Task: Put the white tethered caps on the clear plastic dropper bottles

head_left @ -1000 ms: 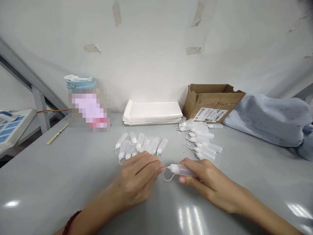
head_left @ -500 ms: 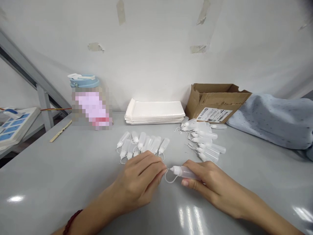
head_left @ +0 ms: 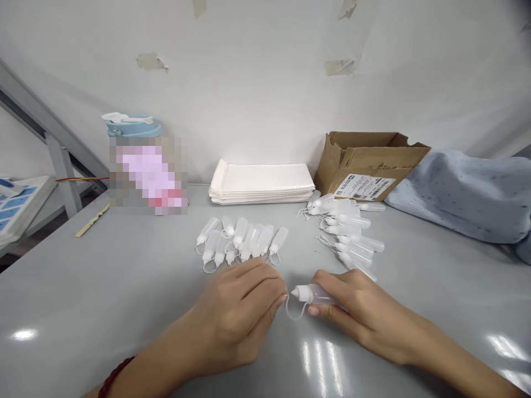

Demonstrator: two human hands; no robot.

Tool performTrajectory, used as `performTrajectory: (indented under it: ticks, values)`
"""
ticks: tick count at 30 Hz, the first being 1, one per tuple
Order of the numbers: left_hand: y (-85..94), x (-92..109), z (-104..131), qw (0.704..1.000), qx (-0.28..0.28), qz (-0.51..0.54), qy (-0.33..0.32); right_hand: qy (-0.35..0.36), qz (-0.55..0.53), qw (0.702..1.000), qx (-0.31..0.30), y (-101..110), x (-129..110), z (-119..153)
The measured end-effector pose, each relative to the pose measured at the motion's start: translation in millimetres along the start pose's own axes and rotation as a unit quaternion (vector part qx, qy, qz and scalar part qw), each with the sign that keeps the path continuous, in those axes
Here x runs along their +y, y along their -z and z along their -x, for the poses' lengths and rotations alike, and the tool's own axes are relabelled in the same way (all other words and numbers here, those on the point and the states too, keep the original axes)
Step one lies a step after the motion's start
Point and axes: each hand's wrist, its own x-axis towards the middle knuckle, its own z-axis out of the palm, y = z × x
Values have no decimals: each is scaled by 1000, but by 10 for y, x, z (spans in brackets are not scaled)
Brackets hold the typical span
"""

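Note:
My right hand (head_left: 359,309) grips a small translucent squeeze bottle (head_left: 321,294) by its body, its white pointed tip facing left. A thin white strap (head_left: 295,318) loops from the bottle's neck to the pinched fingertips of my left hand (head_left: 249,309). Whatever sits at the strap's end is hidden by those fingers. Just beyond my left hand lies a group of similar bottles (head_left: 240,232), tips toward me. Another pile of bottles (head_left: 350,229) lies beyond my right hand, with their tips mostly to the left.
White padded envelopes (head_left: 265,179) are stacked by the wall. An open cardboard box (head_left: 373,166) stands right of them, beside blue spotted fabric (head_left: 460,193). At left are a blurred-out item (head_left: 151,177), a blue lid (head_left: 133,127) and a yellowish strip (head_left: 92,221) on the grey table (head_left: 103,287).
The gap between my left fingertips and the bottle's tip has widened slightly. The thin piece seen there before is no longer visible, and the strap hangs lower. The camera view has shifted a little.

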Motion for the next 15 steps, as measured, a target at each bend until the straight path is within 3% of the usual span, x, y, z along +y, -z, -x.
performTrajectory:
  ticks: [4,7,11,13,15]
  values:
    - [6,8,-17,999,-21,-45,-5,6,14,1000,0,-25,9,-26]
    - [76,-5,-32,999,-14,-44,10,5,14,998,68,-27,36,-36]
    - [283,-83,-57,989,88,-97,68,-44,34,974,217,13,136,-24]
    - [386,-163,-60,959,162,-204,110,-69,51,962,258,47,202,-14]
    - [460,-261,-45,919,202,-305,147,-87,68,957,268,82,262,-6]
